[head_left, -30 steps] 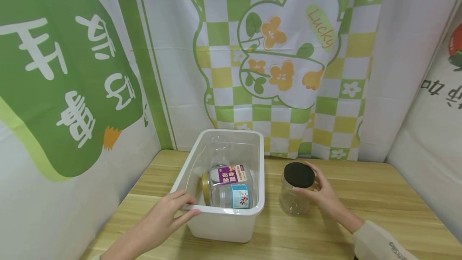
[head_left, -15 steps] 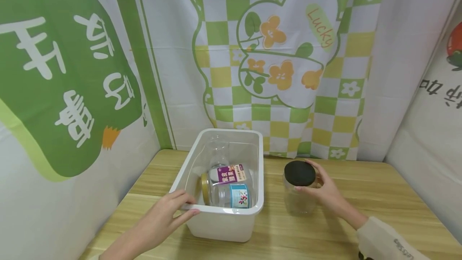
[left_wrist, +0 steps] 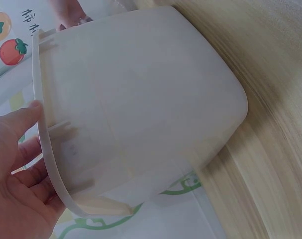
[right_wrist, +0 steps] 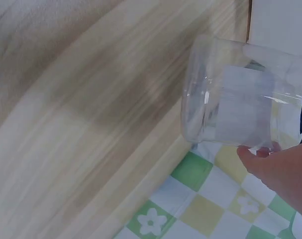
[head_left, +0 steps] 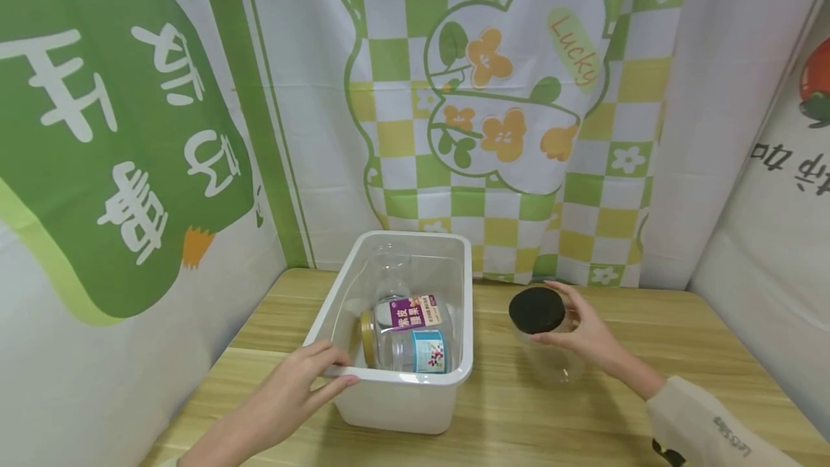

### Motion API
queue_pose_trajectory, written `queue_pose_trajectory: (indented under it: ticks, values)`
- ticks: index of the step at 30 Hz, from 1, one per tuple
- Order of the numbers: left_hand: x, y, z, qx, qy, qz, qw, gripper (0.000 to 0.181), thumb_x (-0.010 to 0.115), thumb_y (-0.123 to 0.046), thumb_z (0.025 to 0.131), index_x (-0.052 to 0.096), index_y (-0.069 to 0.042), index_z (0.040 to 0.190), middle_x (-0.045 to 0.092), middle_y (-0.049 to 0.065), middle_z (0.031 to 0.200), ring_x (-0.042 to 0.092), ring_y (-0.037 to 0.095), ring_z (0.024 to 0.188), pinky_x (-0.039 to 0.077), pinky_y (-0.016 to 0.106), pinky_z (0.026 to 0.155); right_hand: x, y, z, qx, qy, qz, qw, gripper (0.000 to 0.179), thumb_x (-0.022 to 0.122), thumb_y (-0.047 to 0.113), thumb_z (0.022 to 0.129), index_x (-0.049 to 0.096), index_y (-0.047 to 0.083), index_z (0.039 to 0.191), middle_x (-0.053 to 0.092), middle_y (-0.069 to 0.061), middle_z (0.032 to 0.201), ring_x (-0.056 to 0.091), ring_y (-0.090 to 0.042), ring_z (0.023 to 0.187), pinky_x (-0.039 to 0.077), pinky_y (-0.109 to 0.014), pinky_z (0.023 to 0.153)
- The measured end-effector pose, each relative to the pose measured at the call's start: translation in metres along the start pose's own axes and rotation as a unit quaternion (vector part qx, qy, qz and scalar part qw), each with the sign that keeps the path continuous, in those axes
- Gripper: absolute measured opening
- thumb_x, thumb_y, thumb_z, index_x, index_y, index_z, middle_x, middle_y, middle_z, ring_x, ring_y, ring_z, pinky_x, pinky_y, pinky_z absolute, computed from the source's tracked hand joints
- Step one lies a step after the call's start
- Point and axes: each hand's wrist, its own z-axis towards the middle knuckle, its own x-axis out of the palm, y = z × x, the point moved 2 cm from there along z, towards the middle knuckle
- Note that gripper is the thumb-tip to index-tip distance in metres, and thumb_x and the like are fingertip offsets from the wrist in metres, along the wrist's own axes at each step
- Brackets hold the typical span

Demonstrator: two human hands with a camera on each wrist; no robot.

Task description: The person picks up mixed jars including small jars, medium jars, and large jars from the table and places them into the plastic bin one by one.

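Observation:
My left hand (head_left: 285,391) grips the near rim of a white plastic bin (head_left: 402,406); in the left wrist view thumb and fingers sit on either side of the rim. Inside the bin lie a clear jar with a gold lid and blue label (head_left: 429,352), a clear container with a purple label (head_left: 415,312) and another clear container (head_left: 392,276) at the far end. To the bin's right, my right hand (head_left: 586,337) holds a clear jar (head_left: 554,362) with a black lid near its top. This jar leans, its lid toward the bin. In the right wrist view, its base appears raised off the table.
The wooden table (head_left: 648,409) extends to the right of the bin. A checked, flowered curtain (head_left: 493,222) hangs along the back edge, with printed cloth (head_left: 130,150) on the left and more cloth (head_left: 772,258) on the right.
The jar with the black lid has gone from upright to tilted, its base swinging right while the lid stays near the same place. My left hand keeps its hold on the bin.

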Motion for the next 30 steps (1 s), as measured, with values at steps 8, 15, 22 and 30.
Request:
queue_pose_trajectory:
  ticks: [8, 15, 22, 30]
  values:
    - [0.000, 0.000, 0.000, 0.001, -0.001, 0.004, 1.0000, 0.005, 0.075, -0.020, 0.100, 0.071, -0.019, 0.102, 0.066, -0.014, 0.101, 0.063, 0.003, 0.092, 0.061, 0.029, 0.078, -0.005, 0.008, 0.004, -0.016, 0.016, -0.011, 0.9997, 0.095, 0.096, 0.017, 0.077, 0.042, 0.002, 0.153, 0.067, -0.024, 0.132, 0.065, -0.039, 0.117, 0.050, -0.065, 0.097]
    - [0.000, 0.000, 0.000, -0.003, 0.004, -0.001, 1.0000, 0.005, 0.074, -0.021, 0.100, 0.071, -0.019, 0.102, 0.065, -0.014, 0.101, 0.063, 0.002, 0.092, 0.061, 0.029, 0.077, -0.011, 0.013, 0.008, -0.019, 0.024, -0.035, 0.9989, 0.095, 0.097, 0.021, 0.077, 0.043, 0.002, 0.153, 0.065, -0.023, 0.132, 0.062, -0.041, 0.119, 0.049, -0.068, 0.098]
    - [-0.001, 0.000, 0.000, -0.002, 0.001, -0.001, 1.0000, 0.004, 0.074, -0.020, 0.100, 0.071, -0.018, 0.102, 0.065, -0.014, 0.101, 0.063, 0.002, 0.092, 0.061, 0.029, 0.078, -0.017, 0.023, 0.011, -0.018, 0.035, -0.041, 0.9984, 0.096, 0.096, 0.023, 0.079, 0.042, 0.002, 0.155, 0.066, -0.022, 0.130, 0.063, -0.040, 0.119, 0.050, -0.066, 0.096]
    - [-0.001, 0.000, 0.000, -0.001, 0.001, -0.005, 1.0000, 0.004, 0.074, -0.020, 0.100, 0.071, -0.019, 0.102, 0.065, -0.014, 0.101, 0.063, 0.002, 0.092, 0.061, 0.029, 0.077, -0.025, 0.030, 0.018, -0.019, 0.040, -0.052, 0.9977, 0.095, 0.096, 0.027, 0.079, 0.043, 0.005, 0.155, 0.068, -0.021, 0.130, 0.061, -0.042, 0.124, 0.052, -0.059, 0.093]
